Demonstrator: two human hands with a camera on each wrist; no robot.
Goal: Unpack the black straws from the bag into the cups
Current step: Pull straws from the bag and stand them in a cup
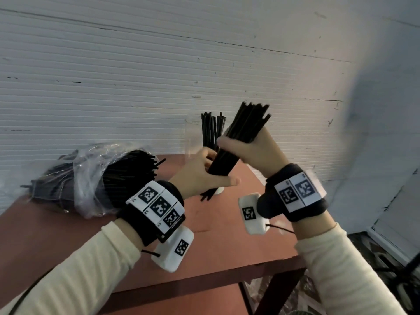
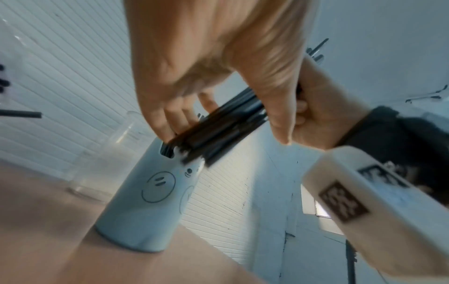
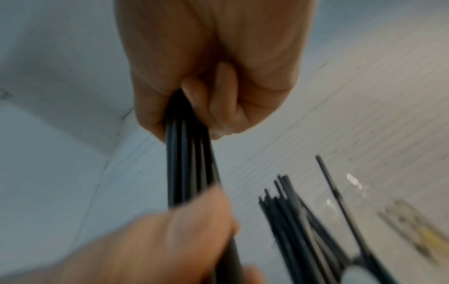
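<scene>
Straws (image 1: 229, 153), a light, slick black bundle, sat tilted in your two hands above the tabletop's (image 1: 227, 246) far right corner; your right hand (image 1: 250, 151) held mid-length, the bag (image 1: 91, 178) lay far left. From the left wrist, your left hand's (image 2: 218, 67) loosely curled fingers (image 2: 165, 119) steered the ends into the white cup (image 2: 145, 201). From the right wrist, your fingers (image 3: 209, 100) clamped tightly; I'd judge a loose hold would let them fan.

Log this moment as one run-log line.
right hand: grips bundle of thin black plastic straws | left hand: steadies bundle's lower end | bundle over white cartoon-face cup | clear plastic bag: still holds straws
</scene>
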